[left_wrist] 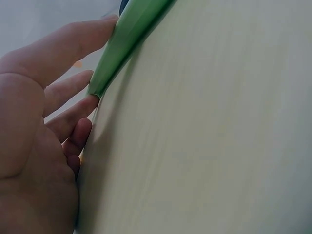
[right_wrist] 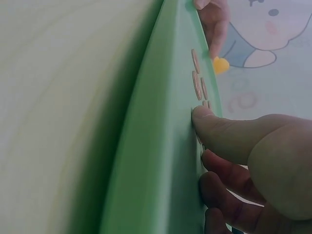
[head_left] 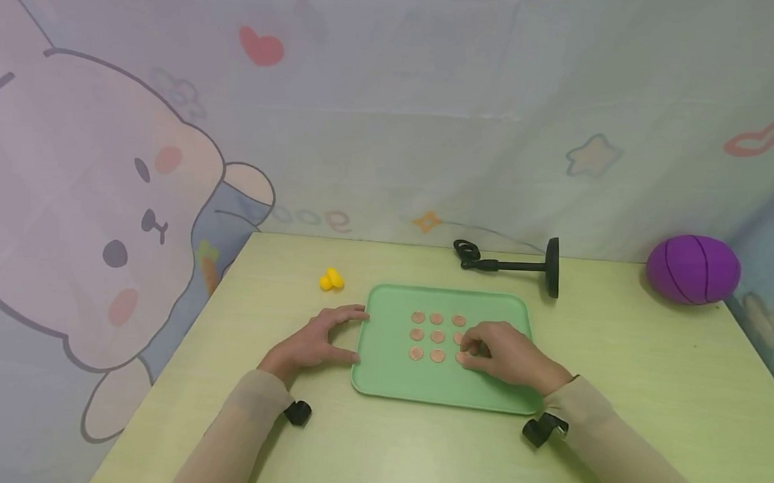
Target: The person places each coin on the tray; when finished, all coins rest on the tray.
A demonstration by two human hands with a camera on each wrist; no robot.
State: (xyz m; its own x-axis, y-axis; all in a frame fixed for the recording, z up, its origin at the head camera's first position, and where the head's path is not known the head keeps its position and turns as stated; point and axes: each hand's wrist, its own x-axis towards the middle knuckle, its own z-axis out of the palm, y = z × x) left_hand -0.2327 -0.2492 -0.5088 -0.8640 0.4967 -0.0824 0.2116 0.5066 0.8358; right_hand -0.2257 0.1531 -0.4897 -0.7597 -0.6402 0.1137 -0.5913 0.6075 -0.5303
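A light green tray (head_left: 388, 380) lies on the table, carrying several copper-coloured coins (head_left: 438, 336) set out in rows. At its left rim is my left hand (head_left: 313, 344), thumb and fingers spread and the fingertips touching the edge. The left wrist view shows those fingers (left_wrist: 63, 48) against the tray's side (left_wrist: 117, 48). Over the right column of coins, my right hand (head_left: 507, 354) has its fingers bent and pinches the nearest coin (head_left: 462, 358) between thumb and forefinger. In the right wrist view the thumb (right_wrist: 224, 134) partly hides the coins behind it.
Behind the tray's left corner sits a small yellow object (head_left: 331, 279). A black stand with a round base (head_left: 552, 268) and a coiled cable lies at the back. A purple ball (head_left: 693, 270) rests at the far right, before a printed cloth backdrop (head_left: 391, 128).
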